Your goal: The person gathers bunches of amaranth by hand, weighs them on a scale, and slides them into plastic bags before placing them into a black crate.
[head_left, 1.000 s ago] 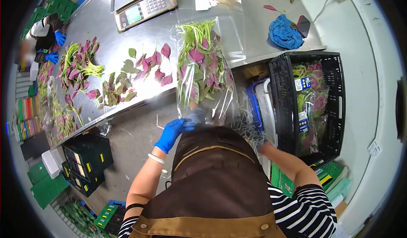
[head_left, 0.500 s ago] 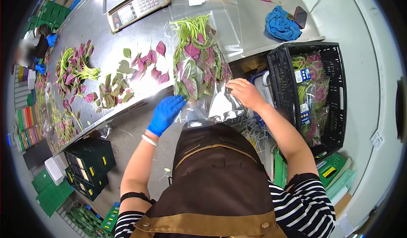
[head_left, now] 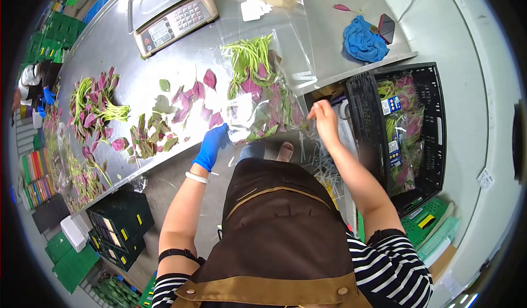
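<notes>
A clear plastic bag (head_left: 284,102) of red-and-green leafy stems lies at the table's front edge, its pale green stem ends pointing away from me. My left hand (head_left: 211,145), in a blue glove, is closed on the bag's lower left corner. The bare right hand (head_left: 326,122) is just off the bag's right side, its fingers loosely bent and slightly apart, with nothing visible in them. Loose leaves (head_left: 189,95) and a bunch of stems (head_left: 93,102) lie left of the bag.
A scale (head_left: 175,20) stands at the back. Right of the bag are a blue cloth (head_left: 365,39), a phone (head_left: 386,28) and a black crate (head_left: 433,127) holding labelled bags of leaves. Dark crates (head_left: 123,225) stand below the table at left. Another person's gloved hands (head_left: 48,95) show far left.
The bag's near end is now folded in, and its plastic no longer hangs toward my apron. My right hand has come off the bag, rightward. My left hand has moved slightly in its grip.
</notes>
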Demonstrator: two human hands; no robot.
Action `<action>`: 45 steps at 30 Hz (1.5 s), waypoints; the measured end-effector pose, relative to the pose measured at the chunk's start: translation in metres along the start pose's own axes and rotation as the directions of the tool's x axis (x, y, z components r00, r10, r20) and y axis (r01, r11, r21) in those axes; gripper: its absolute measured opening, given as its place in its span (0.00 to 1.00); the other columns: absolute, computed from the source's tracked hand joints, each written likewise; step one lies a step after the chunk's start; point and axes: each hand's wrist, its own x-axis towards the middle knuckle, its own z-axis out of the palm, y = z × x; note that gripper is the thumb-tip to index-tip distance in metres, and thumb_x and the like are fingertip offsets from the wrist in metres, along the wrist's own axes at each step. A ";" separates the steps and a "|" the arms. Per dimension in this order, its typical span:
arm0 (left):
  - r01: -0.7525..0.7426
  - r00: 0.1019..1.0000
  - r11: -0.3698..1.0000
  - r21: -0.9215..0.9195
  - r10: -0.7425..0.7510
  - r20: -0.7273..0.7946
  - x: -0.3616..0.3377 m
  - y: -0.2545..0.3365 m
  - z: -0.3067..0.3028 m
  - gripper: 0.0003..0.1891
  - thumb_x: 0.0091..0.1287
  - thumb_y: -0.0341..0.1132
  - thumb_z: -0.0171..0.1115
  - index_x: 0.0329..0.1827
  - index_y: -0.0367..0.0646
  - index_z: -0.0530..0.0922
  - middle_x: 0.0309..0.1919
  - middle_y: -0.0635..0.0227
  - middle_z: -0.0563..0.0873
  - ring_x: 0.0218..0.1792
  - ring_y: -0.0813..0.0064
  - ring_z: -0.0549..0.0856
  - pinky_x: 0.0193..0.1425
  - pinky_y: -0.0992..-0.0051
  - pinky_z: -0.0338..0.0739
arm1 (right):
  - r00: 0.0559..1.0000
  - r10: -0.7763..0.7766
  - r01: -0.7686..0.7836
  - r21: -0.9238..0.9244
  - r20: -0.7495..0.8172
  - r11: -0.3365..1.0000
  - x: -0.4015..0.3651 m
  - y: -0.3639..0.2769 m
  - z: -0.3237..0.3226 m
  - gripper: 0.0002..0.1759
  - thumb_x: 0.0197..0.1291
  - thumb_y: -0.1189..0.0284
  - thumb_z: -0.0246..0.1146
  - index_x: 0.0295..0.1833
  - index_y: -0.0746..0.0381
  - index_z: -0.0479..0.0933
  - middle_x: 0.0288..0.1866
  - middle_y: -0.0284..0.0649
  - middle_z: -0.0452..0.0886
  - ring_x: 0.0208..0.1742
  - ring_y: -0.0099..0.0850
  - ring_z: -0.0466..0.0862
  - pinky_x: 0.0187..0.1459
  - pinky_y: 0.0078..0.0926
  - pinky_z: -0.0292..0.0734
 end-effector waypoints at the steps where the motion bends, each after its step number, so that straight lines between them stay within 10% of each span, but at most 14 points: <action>1: -0.001 1.000 1.000 -0.029 0.000 -0.019 -0.002 0.002 0.002 0.19 0.73 0.48 0.50 0.33 0.42 0.78 0.21 0.70 0.77 0.22 0.79 0.74 0.28 0.79 0.66 | 0.972 -0.149 0.118 -0.173 -0.183 0.978 -0.009 -0.018 0.000 0.08 0.65 0.71 0.55 0.34 0.64 0.72 0.32 0.42 0.79 0.35 0.36 0.80 0.37 0.33 0.72; 5: 0.057 0.997 0.997 -0.047 -0.060 -0.054 -0.003 0.014 0.006 0.20 0.73 0.46 0.50 0.28 0.41 0.78 0.18 0.70 0.78 0.20 0.81 0.71 0.26 0.79 0.64 | 0.613 -0.661 0.766 -0.120 0.433 0.632 -0.027 -0.076 0.033 0.15 0.57 0.67 0.63 0.46 0.65 0.74 0.53 0.46 0.77 0.59 0.46 0.73 0.60 0.43 0.67; 14: 0.236 0.962 0.965 -0.111 -0.248 -0.112 0.010 0.011 0.000 0.14 0.65 0.44 0.62 0.33 0.40 0.79 0.23 0.68 0.82 0.22 0.78 0.77 0.26 0.77 0.69 | 0.891 -0.336 0.453 -0.657 0.306 0.603 0.028 -0.003 0.040 0.40 0.60 0.51 0.59 0.67 0.70 0.61 0.70 0.52 0.62 0.74 0.45 0.58 0.72 0.46 0.50; 17: -0.210 0.878 0.840 0.501 0.387 -0.281 0.007 0.018 0.003 0.13 0.59 0.38 0.69 0.42 0.42 0.80 0.25 0.66 0.81 0.24 0.68 0.79 0.33 0.71 0.75 | 0.909 -0.336 0.411 -0.648 0.245 0.641 0.004 -0.043 0.022 0.41 0.57 0.50 0.61 0.66 0.69 0.62 0.69 0.53 0.63 0.73 0.47 0.58 0.71 0.47 0.50; 19: -0.267 0.879 0.695 0.667 0.459 -0.127 0.002 0.054 -0.001 0.29 0.52 0.28 0.69 0.60 0.42 0.72 0.54 0.58 0.79 0.48 0.62 0.81 0.49 0.69 0.76 | 0.826 -0.350 0.553 -0.516 0.442 0.653 -0.011 -0.054 0.026 0.44 0.50 0.49 0.64 0.68 0.63 0.62 0.70 0.52 0.61 0.73 0.47 0.59 0.71 0.49 0.51; 21: -0.426 0.884 0.726 0.540 0.462 0.076 0.023 0.039 -0.010 0.33 0.53 0.22 0.63 0.66 0.44 0.69 0.61 0.59 0.75 0.57 0.65 0.77 0.58 0.72 0.73 | 0.712 -0.374 0.694 -0.516 0.594 0.502 -0.020 -0.054 0.041 0.37 0.54 0.56 0.60 0.69 0.57 0.63 0.73 0.47 0.59 0.74 0.43 0.58 0.72 0.47 0.51; 22: -0.316 0.949 0.850 0.421 0.274 0.159 0.034 0.034 -0.015 0.33 0.56 0.18 0.55 0.69 0.43 0.67 0.64 0.60 0.73 0.61 0.69 0.74 0.61 0.73 0.71 | 0.659 -0.446 0.740 -0.629 0.606 0.238 -0.018 -0.038 0.054 0.32 0.58 0.63 0.55 0.69 0.55 0.63 0.73 0.45 0.61 0.74 0.41 0.59 0.71 0.46 0.53; 24: -0.111 0.974 0.989 0.103 0.087 0.211 0.057 0.021 -0.030 0.28 0.61 0.17 0.48 0.67 0.38 0.68 0.56 0.62 0.79 0.51 0.76 0.80 0.47 0.81 0.75 | 0.617 -0.556 0.761 -0.602 0.557 0.242 -0.004 -0.041 0.057 0.28 0.57 0.65 0.56 0.65 0.57 0.67 0.68 0.44 0.67 0.70 0.42 0.65 0.69 0.42 0.57; 28: -0.377 0.910 0.781 0.498 0.413 0.042 0.055 0.057 -0.046 0.30 0.55 0.17 0.58 0.65 0.41 0.71 0.54 0.68 0.80 0.41 0.77 0.78 0.45 0.80 0.76 | 0.532 -0.772 0.800 -0.503 0.348 0.325 0.028 -0.083 0.052 0.13 0.48 0.67 0.60 0.41 0.59 0.73 0.36 0.32 0.75 0.44 0.31 0.77 0.42 0.29 0.74; 29: -0.603 0.720 0.549 0.578 0.687 0.098 0.057 0.076 -0.040 0.30 0.56 0.18 0.62 0.65 0.40 0.70 0.51 0.70 0.80 0.42 0.77 0.78 0.46 0.79 0.75 | 0.542 -0.774 0.802 -0.475 0.327 0.362 0.037 -0.105 0.041 0.14 0.49 0.67 0.60 0.43 0.59 0.73 0.37 0.33 0.76 0.43 0.31 0.79 0.41 0.29 0.75; 36: -0.304 0.950 0.952 0.043 0.300 0.084 0.020 0.204 0.024 0.11 0.52 0.21 0.66 0.39 0.37 0.79 0.28 0.70 0.83 0.32 0.78 0.82 0.41 0.79 0.76 | 0.671 -0.740 0.740 -0.091 0.040 0.666 0.049 -0.201 -0.104 0.11 0.53 0.72 0.65 0.41 0.63 0.76 0.28 0.37 0.79 0.29 0.30 0.80 0.34 0.28 0.77; 39: -0.463 0.859 0.885 -0.043 0.460 0.224 0.030 0.223 0.077 0.14 0.53 0.20 0.65 0.43 0.37 0.77 0.31 0.69 0.83 0.31 0.77 0.82 0.39 0.77 0.77 | 0.956 -0.292 0.279 0.380 -0.026 0.882 0.040 -0.189 -0.169 0.18 0.60 0.69 0.65 0.55 0.64 0.77 0.41 0.39 0.85 0.38 0.23 0.81 0.42 0.21 0.76; 41: -0.426 0.848 0.857 -0.290 0.490 0.201 0.024 0.230 0.128 0.11 0.60 0.24 0.62 0.45 0.40 0.75 0.34 0.67 0.82 0.34 0.77 0.81 0.39 0.75 0.77 | 0.949 -0.316 0.148 0.898 -0.011 0.413 0.032 -0.159 -0.204 0.36 0.56 0.62 0.68 0.67 0.63 0.65 0.63 0.42 0.73 0.60 0.28 0.76 0.58 0.25 0.73; 45: -0.268 0.893 0.872 -0.411 0.385 0.234 0.015 0.262 0.224 0.06 0.63 0.25 0.61 0.41 0.40 0.80 0.33 0.69 0.84 0.34 0.77 0.83 0.42 0.75 0.77 | 0.971 -0.232 0.081 0.837 0.056 0.541 -0.009 -0.085 -0.205 0.55 0.50 0.72 0.73 0.76 0.58 0.43 0.65 0.39 0.66 0.63 0.28 0.70 0.57 0.28 0.72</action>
